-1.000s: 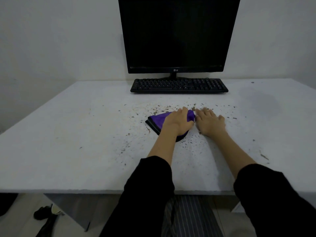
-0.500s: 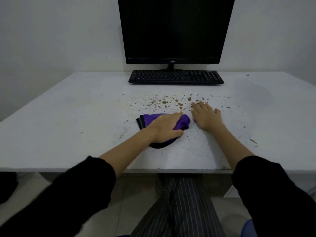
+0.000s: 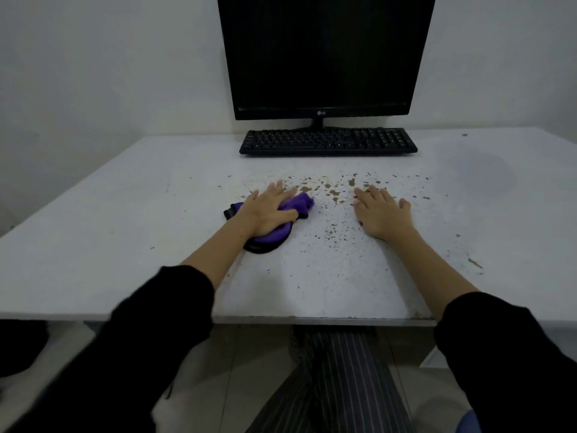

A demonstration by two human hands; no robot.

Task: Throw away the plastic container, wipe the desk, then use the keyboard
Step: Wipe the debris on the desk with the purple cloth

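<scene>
My left hand (image 3: pixel 269 210) presses down on a crumpled purple cloth with a black edge (image 3: pixel 300 204) in the middle of the white desk (image 3: pixel 125 220), its thumb curled around the fabric. My right hand (image 3: pixel 382 212) lies flat on the desk to the right, palm down, fingers spread, holding nothing. Brown crumbs and stains (image 3: pixel 334 192) are scattered between and beyond both hands. A black keyboard (image 3: pixel 327 142) lies at the back of the desk. No plastic container is in view.
A dark monitor (image 3: pixel 321 54) stands behind the keyboard against the white wall. The desk's front edge (image 3: pixel 312 320) runs across just below my forearms. Striped trouser legs (image 3: pixel 340 379) show under it. A faint round mark (image 3: pixel 480 176) sits at the back right.
My left hand has dragged the purple cloth leftward, away from my right hand, bunching it up. The right hand has stayed flat in nearly the same spot.
</scene>
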